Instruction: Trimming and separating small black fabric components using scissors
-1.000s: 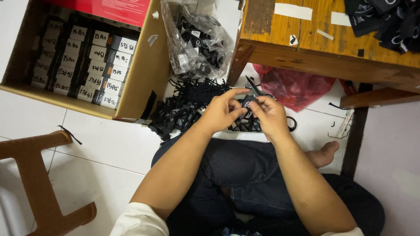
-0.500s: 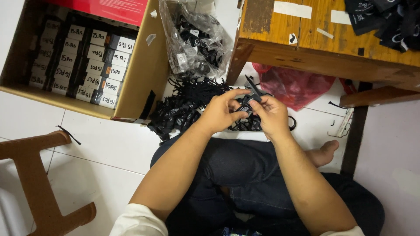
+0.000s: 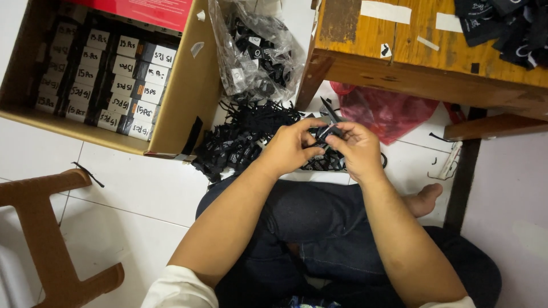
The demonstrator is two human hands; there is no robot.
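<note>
both hands, left hand (image 3: 291, 149) and right hand (image 3: 357, 149), pinch one small black tag (image 3: 326, 132) over the tag pile (image 3: 240, 142); mid-handling, next likely needs a steady grip.

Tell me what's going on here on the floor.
A person sits cross-legged on white tiles, both hands raised together over a pile of black tags. The left hand and right hand pinch one small black piece between their fingers. A cardboard box of labelled black packs lies on the floor to the left, a clear bag of more black pieces lies ahead, and a wooden table stands to the right.
</note>
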